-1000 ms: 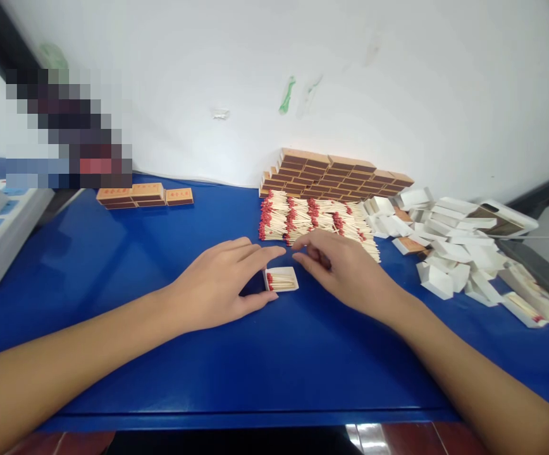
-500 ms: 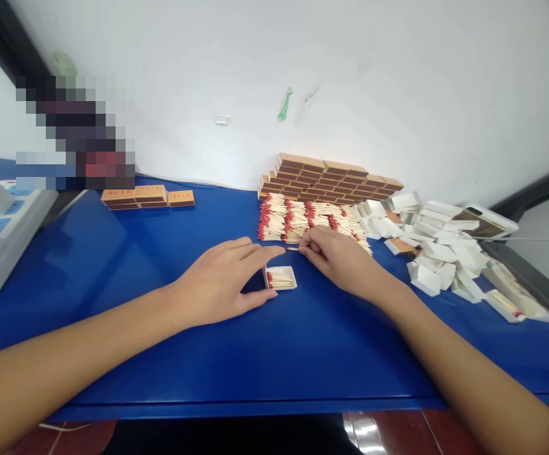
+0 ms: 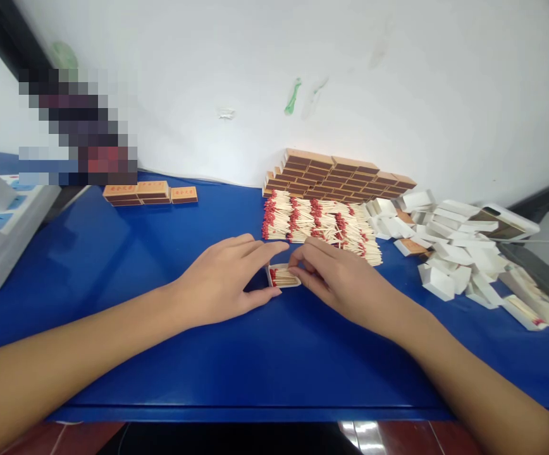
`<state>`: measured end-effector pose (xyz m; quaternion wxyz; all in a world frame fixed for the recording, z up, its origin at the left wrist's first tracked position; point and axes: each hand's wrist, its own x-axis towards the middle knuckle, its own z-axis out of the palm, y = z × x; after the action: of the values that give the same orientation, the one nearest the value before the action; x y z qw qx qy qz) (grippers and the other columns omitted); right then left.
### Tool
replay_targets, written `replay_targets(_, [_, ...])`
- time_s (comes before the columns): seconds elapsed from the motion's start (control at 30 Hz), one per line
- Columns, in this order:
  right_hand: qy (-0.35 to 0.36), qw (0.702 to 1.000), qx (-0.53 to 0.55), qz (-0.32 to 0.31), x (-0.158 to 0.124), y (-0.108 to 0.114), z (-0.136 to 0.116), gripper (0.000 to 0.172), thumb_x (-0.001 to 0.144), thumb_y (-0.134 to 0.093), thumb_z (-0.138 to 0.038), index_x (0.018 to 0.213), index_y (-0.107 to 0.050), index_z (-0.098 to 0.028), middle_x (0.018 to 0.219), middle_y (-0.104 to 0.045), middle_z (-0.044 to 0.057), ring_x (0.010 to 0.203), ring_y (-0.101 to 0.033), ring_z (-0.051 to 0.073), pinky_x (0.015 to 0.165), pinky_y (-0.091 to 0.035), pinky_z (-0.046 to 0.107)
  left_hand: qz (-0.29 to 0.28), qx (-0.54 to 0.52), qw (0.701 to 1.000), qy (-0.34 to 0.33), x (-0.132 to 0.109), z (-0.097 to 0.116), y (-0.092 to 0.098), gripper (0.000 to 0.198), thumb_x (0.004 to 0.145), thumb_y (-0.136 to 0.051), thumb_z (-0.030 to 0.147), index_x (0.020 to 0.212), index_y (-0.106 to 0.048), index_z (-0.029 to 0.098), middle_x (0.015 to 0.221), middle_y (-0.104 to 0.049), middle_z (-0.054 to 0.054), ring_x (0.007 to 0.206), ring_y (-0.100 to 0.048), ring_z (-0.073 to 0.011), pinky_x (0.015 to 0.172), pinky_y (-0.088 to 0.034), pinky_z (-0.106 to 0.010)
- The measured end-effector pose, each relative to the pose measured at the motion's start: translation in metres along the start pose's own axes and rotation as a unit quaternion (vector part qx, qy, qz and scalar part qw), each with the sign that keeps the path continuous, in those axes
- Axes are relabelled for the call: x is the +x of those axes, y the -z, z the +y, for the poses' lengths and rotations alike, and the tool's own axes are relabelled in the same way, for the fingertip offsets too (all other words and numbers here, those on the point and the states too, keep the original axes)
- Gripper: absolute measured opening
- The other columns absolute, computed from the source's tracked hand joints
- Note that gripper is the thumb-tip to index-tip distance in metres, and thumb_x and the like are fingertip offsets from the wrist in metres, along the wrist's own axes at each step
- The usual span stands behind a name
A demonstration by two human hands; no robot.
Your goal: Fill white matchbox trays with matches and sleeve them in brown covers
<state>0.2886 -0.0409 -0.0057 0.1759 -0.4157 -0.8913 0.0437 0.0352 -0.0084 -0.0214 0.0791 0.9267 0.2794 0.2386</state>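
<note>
- Centre of frame: the small white tray (image 3: 283, 277) lies between the left hand (image 3: 222, 278), open and bracketing it, and the right hand (image 3: 341, 278), fingertips bunched at its edge, grip unclear.
- Red-tipped matches (image 3: 280, 276) lie inside.

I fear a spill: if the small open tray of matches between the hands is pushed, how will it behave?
The white tray looks like thin card, so probably light and easily crushed. On the smooth blue table it would likely slide. Being open-topped, its matches may spill if tipped.
</note>
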Motion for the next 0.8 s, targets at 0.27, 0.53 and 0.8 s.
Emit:
replay_targets(0.27, [-0.039,0.996,0.078,-0.002,0.001,-0.003,0.011,0.008,0.107,-0.057,-0.022,0.109,-0.065,-0.022,0.09,-0.064,0.003,0.075,-0.06,0.017,0.067,-0.046,0.03,-0.003,-0.004,1.0,-0.001,0.0,0.0,0.0,0.056,0.099,-0.074,0.04,0.147,-0.055,0.017,0.111,-0.074,-0.004,0.103,-0.068,-0.0226,0.095,-0.055,-0.036])
replay_targets(0.53, [-0.099,0.995,0.001,0.028,0.006,-0.009,0.049,0.013,0.104,-0.059,-0.024,0.109,-0.07,-0.021,0.091,-0.065,0.005,0.072,-0.058,0.019,0.066,-0.044,0.033,0.003,0.003,1.0,-0.021,-0.002,-0.001,0.0,0.058,0.1,-0.074,0.037,0.15,-0.051,0.019,0.119,-0.075,-0.004,0.105,-0.068,-0.021,0.096,-0.054,-0.034])
replay_targets(0.8, [-0.117,0.993,0.009,0.033,0.01,-0.008,0.05,0.009,0.103,-0.06,-0.026,0.102,-0.068,-0.021,0.083,-0.061,0.003,0.072,-0.056,0.02,0.065,-0.041,0.032,0.012,0.004,0.999,-0.029,-0.003,0.0,0.0,0.057,0.1,-0.074,0.036,0.149,-0.052,0.018,0.117,-0.075,-0.004,0.105,-0.068,-0.0217,0.096,-0.055,-0.036])
